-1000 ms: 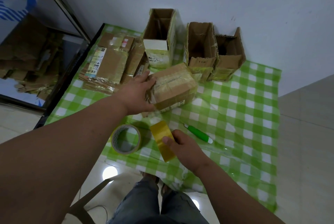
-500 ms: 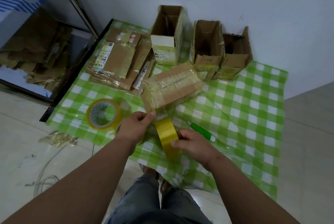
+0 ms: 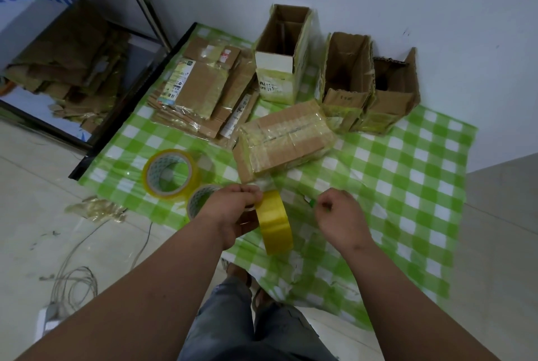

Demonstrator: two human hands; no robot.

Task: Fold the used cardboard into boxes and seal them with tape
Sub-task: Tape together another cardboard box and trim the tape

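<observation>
right hand [image 3: 339, 216] left tape roll [image 3: 275, 222], now grips green cutter [image 3: 312, 202].

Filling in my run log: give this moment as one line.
step: cutting tape | left hand: holds roll | right hand: grips cutter | box: taped, strip attached

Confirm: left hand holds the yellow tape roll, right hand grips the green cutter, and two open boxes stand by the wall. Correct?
Nearly. The head view shows three open boxes by the wall, not two. The rest stands: the left hand holds the yellow tape roll, and the right hand grips the green cutter, mostly hidden under its fingers.
</observation>
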